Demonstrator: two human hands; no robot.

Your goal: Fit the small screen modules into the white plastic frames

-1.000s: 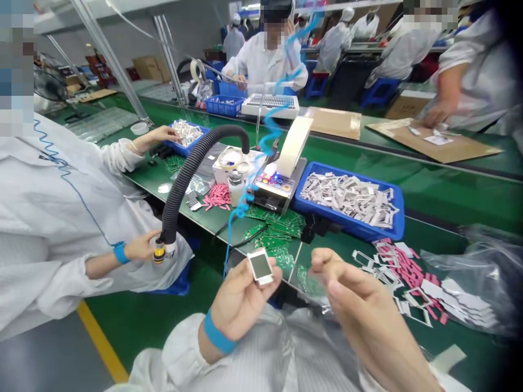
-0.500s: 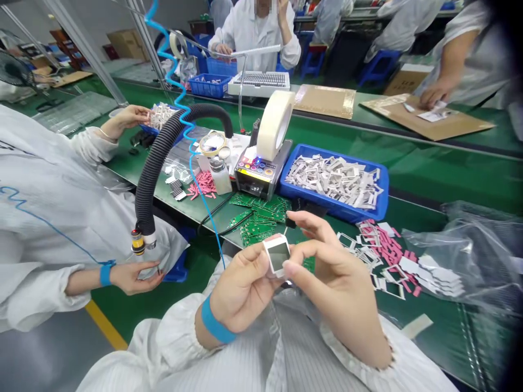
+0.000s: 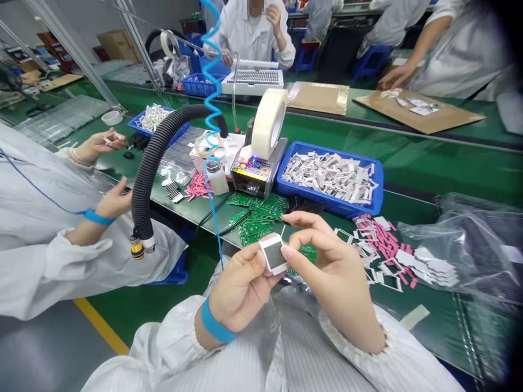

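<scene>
A small white-framed display (image 3: 274, 253) with a dark grey face is held in front of my body, tilted. My left hand (image 3: 243, 280) grips it from the left, thumb on its front edge and fingers behind. At its right edge, the thumb and index finger of my right hand (image 3: 327, 267) pinch together on the frame, the other fingers raised. Just beyond my hands lie several green circuit boards (image 3: 261, 209). White plastic frames (image 3: 368, 253) and pink strips (image 3: 384, 242) are scattered to the right of my right hand.
A blue bin (image 3: 379, 188) of white frames stands beside a tape dispenser (image 3: 255, 171) carrying a big roll. A black flexible hose (image 3: 143, 179) arches on the left, near a co-worker's hand (image 3: 112, 201). Coiled blue cord (image 3: 211, 98) hangs down. A plastic bag (image 3: 474, 245) lies right.
The display has tipped in my fingers and its face has turned slightly. The co-worker on the left has drawn a hand back from the bin with a small white frame.
</scene>
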